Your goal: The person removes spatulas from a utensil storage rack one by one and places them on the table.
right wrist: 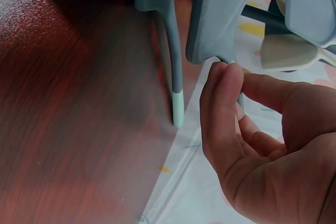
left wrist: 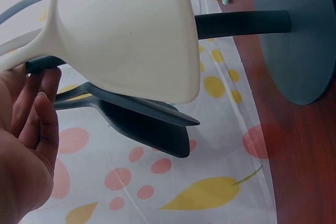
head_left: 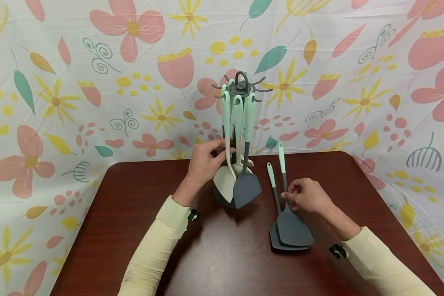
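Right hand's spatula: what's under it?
A second grey utensil, mint handle and blade edge showing. The spatula covers most of that blade in the head view.

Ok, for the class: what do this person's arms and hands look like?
The left sleeve and right sleeve are long and pale yellow. A small black device shows near the end of each. The left hand and right hand are bare, without gloves.

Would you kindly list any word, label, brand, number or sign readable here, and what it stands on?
None readable. The held spatula, utensil stand and tabletop show no lettering; the backdrop cloth bears only printed plants and shapes. Any marking on the black wrist clips would be too small to read.
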### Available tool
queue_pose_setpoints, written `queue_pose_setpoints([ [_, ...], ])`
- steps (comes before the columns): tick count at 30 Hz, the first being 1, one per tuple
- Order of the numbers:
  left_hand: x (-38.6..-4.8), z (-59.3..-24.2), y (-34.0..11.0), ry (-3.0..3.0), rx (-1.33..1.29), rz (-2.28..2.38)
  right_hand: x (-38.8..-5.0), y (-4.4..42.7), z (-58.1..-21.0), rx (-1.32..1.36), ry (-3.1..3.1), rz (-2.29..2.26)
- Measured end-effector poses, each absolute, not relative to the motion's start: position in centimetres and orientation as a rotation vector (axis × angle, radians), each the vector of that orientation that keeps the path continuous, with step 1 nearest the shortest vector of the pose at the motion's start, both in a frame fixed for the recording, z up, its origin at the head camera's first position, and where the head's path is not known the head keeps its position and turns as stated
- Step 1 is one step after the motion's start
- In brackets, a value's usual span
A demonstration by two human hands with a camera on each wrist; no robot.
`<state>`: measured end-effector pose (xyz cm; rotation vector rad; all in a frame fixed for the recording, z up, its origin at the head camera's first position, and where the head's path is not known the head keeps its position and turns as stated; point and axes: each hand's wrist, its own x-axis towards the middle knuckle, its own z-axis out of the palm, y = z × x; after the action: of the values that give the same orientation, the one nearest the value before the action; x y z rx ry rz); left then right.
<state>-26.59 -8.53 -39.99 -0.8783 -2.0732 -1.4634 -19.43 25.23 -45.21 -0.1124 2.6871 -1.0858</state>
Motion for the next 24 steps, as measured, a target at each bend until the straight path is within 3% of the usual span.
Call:
queue_pose_setpoints([
  [24,-26.55,-40.02,-8.58,-2.091,-0.865,-1.490,-20.16,25.23,-46.25,-0.070,2.558,-1.052],
])
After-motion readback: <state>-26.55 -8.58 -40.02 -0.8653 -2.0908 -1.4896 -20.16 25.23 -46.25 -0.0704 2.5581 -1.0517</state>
